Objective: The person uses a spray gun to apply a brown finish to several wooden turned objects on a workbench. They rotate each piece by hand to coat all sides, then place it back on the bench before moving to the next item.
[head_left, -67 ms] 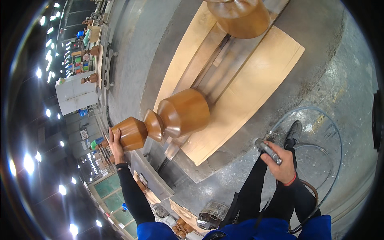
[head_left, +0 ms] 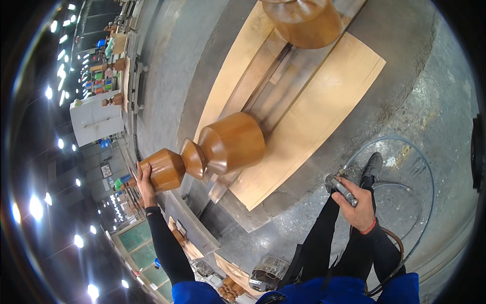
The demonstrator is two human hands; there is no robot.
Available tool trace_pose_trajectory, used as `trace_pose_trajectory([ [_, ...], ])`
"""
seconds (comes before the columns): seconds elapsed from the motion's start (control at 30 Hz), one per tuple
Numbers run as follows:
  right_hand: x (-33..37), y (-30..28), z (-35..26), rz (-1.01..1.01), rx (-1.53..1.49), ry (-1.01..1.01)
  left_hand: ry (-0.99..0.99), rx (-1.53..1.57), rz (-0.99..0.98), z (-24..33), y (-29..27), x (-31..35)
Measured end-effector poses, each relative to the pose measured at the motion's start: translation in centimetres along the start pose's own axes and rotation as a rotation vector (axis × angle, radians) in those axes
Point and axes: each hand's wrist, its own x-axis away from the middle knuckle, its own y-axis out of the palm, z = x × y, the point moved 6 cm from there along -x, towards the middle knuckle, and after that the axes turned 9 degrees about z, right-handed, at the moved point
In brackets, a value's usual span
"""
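Note:
A glossy brown turned wooden pedestal (head_left: 232, 144), with a wide drum base and a narrow ringed waist, stands on the boards in front of me. My left hand (head_left: 146, 185) grips its far-left end, fingers wrapped over the rim and side. In my right hand (head_left: 360, 207) is a metal spray gun (head_left: 343, 190), held low near my legs, its nozzle end toward the pedestal's side. My right fingers are closed round its body; the trigger is hidden. A second brown turned piece (head_left: 309, 25) stands farther along the boards, cut off by the top edge.
Pale plywood sheets (head_left: 349, 86) lie under wooden rails (head_left: 288, 96). A grey hose (head_left: 430, 177) loops over the floor at my right, beside my shoe (head_left: 373, 166). A dirty metal can (head_left: 268, 271) stands near my feet. Shelves and a white panel (head_left: 97, 119) are far left.
My right hand and the spray gun have shifted very slightly right. The pedestal and my left hand look almost the same.

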Motion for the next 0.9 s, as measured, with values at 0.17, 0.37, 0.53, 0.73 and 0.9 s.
trace_pose_trajectory([
  [0.17,4.9,2.5,-5.2,-0.183,-0.215,-0.385,-0.087,0.101,-0.092,-5.6,-3.5,-5.1],
  [0.37,6.7,5.2,-4.5,-0.109,-0.124,-0.278,-0.207,0.252,-0.16,-9.0,-4.9,-7.5],
  [0.53,6.7,6.1,-3.2,0.046,-0.035,-0.186,-0.328,0.247,-0.204,-9.4,-4.5,-8.8],
  [0.73,11.0,7.6,-6.5,-0.182,-0.294,-0.428,-0.467,0.046,-0.18,-8.6,-4.6,-9.4],
  [0.9,8.2,7.7,-3.0,0.058,-0.102,-0.138,-0.618,-0.112,-0.136,-8.2,-4.7,-9.2],
])
